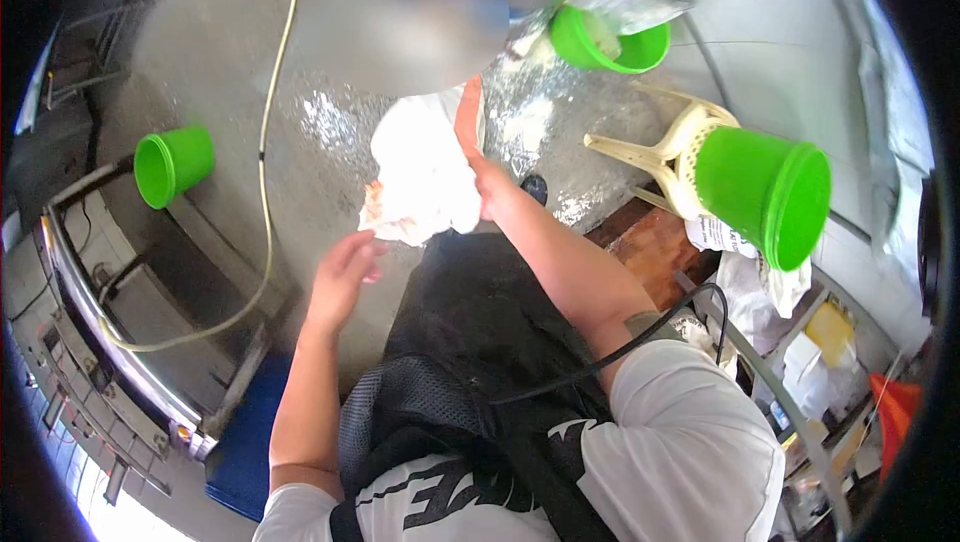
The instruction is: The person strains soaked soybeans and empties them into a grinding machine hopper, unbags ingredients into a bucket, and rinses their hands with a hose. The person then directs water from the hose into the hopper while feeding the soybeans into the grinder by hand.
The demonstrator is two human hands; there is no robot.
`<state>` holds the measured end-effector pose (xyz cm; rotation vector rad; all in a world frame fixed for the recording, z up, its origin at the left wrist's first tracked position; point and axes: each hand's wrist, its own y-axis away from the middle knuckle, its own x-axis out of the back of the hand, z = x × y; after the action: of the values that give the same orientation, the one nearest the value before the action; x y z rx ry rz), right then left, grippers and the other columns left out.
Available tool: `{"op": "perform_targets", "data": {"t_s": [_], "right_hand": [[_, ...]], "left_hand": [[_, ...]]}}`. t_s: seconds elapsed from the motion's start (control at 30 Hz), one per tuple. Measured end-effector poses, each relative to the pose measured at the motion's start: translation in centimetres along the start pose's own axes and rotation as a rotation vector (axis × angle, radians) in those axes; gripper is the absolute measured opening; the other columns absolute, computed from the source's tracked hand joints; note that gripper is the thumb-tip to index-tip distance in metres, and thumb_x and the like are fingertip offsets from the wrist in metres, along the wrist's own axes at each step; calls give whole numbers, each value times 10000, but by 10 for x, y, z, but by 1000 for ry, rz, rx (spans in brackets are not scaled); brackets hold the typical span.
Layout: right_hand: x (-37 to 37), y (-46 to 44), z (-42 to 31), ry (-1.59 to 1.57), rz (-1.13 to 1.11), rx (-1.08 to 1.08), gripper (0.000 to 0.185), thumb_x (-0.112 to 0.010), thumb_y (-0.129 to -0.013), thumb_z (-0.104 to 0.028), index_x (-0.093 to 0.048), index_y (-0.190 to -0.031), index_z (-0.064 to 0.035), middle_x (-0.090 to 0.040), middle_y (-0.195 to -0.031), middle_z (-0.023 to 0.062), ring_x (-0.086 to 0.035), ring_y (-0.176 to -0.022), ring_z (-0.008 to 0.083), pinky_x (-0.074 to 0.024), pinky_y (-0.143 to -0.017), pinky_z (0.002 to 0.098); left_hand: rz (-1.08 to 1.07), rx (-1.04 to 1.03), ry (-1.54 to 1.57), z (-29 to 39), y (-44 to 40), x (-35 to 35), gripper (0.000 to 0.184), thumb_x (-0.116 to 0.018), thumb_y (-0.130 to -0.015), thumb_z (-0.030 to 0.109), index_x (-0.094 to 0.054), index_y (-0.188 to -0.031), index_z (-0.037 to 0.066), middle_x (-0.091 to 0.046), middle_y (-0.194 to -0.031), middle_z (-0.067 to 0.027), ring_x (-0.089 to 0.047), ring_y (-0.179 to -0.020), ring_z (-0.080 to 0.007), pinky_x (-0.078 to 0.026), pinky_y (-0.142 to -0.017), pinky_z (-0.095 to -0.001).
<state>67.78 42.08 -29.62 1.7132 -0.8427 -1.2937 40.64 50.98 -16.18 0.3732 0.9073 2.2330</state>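
Two bare hands flank a bulging, glaring-white, cloth-like bundle (425,167), mid-scene in the head view. The right hand (487,187) lies against its right side, fingers partly hidden — whether they clench it, I cannot tell. The left hand (348,270) is loosely uncurled just beside the near left corner. Handling seems midway: the bundle is not yet set down in any visible container. What looks like a co-worker's bare forearm (468,120) crowds the far right edge. Left, a pale flexible hose (268,112) curves past a green plastic bucket (172,167); right, a larger-looking green bucket (745,182) sits on a cream plastic chair (685,147) — clear of both hands.
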Motion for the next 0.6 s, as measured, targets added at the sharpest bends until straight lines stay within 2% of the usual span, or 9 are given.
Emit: {"op": "perform_targets", "data": {"t_s": [0.03, 0.1, 0.13, 0.2, 0.23, 0.3, 0.47, 0.53, 0.6], "right_hand": [[-1, 33, -1, 39, -100, 4, 435, -424, -1092, -309, -562, -1330, 28, -706, -1143, 197, -720, -1024, 355, -591, -918, 558], [4, 70, 22, -51, -110, 23, 433, -406, -1095, -302, -566, -1329, 25, -707, -1153, 198, -716, -1042, 355, -588, -928, 564], [8, 85, 31, -134, -110, 9, 433, -389, -1098, -295, -570, -1329, 23, -708, -1164, 199, -712, -1061, 355, -584, -938, 570], [-6, 118, 49, -157, -129, 43, 438, -378, -1101, -311, -583, -1312, 13, -709, -1178, 196, -715, -1048, 361, -579, -951, 577], [-7, 128, 63, -254, -127, 59, 423, -383, -1098, -298, -592, -1297, 11, -712, -1170, 189, -714, -1038, 369, -577, -941, 583], [-8, 165, 66, -386, -191, 82, 439, -407, -1100, -330, -588, -1300, 17, -713, -1169, 186, -709, -1045, 356, -575, -934, 571], [46, 196, 61, -591, -129, 264, 476, -434, -1099, -385, -578, -1324, 9, -705, -1200, 177, -698, -1067, 340, -566, -957, 556], [59, 239, 57, -723, -97, 385, 458, -368, -1111, -344, -588, -1349, -20, -695, -1273, 157, -679, -1158, 345, -537, -1031, 551], [88, 303, 43, -810, -119, 450, 466, -367, -1109, -356, -581, -1358, -25, -685, -1293, 158, -669, -1177, 349, -523, -1048, 557]], "left_hand": [[-13, -30, -13, 11, 22, 16, 366, -578, -1041, 191, -621, -1335, -24, -732, -1133, -105, -641, -838, -131, -524, -781, -280], [85, -68, -240, 20, 46, 43, 355, -602, -1035, 233, -643, -1287, -14, -733, -1055, -76, -642, -822, -126, -525, -766, -283], [69, -101, -255, 20, 50, 55, 355, -602, -1035, 233, -643, -1287, -14, -733, -1055, -76, -642, -822, -126, -525, -766, -283], [132, -74, -393, 23, 54, 80, 323, -617, -1028, 268, -668, -1192, -7, -718, -965, -47, -646, -784, -117, -521, -709, -272], [96, -104, -416, 25, 58, 90, 323, -617, -1028, 268, -668, -1192, -7, -718, -965, -47, -646, -784, -117, -521, -709, -272], [185, -91, -379, 31, 65, 98, 324, -592, -1024, 269, -682, -1140, -19, -700, -935, -75, -632, -770, -135, -506, -660, -291], [43, -154, -512, 82, 42, 61, 299, -585, -1026, 280, -680, -1075, 1, -698, -936, -68, -618, -732, -118, -492, -622, -273], [20, -195, -564, 105, 38, 38, 287, -583, -1027, 275, -680, -1059, 6, -700, -939, -67, -617, -724, -116, -490, -615, -270], [1, -253, -566, 124, 36, 7, 291, -580, -1029, 276, -679, -1059, 4, -703, -944, -67, -631, -737, -133, -500, -624, -278]]}}
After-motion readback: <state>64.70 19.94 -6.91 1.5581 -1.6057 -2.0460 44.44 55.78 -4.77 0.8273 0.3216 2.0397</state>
